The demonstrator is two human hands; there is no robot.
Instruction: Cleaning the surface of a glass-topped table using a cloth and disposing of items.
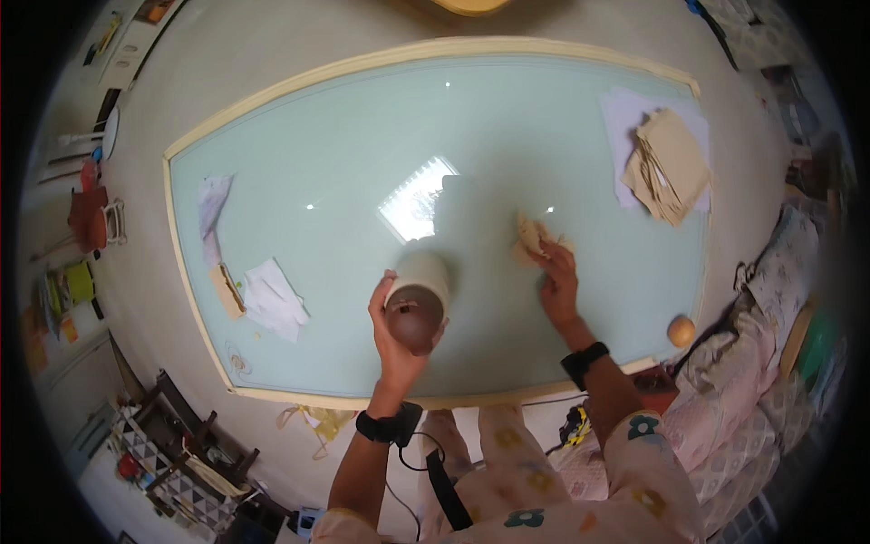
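Note:
My left hand (397, 359) is wrapped around a cylindrical container (423, 273) with a cream body and a rounded dark brown top (413, 319). The container is over the near middle of the table, its brown end towards me. Whether its base rests on the glass is hidden. Further right, my right hand (561, 285) pinches a crumpled piece of tan paper or cloth (529, 234) at the tabletop. Both wrists wear black bands.
The pale green glass tabletop (326, 149) has a cream rim. A stack of brown paper (673, 163) lies on white sheets at right, with an orange round fruit (681, 331) nearer. Crumpled white paper (275, 296) and a small brown packet (226, 291) are at left. A fabric-covered sofa (734, 408) adjoins.

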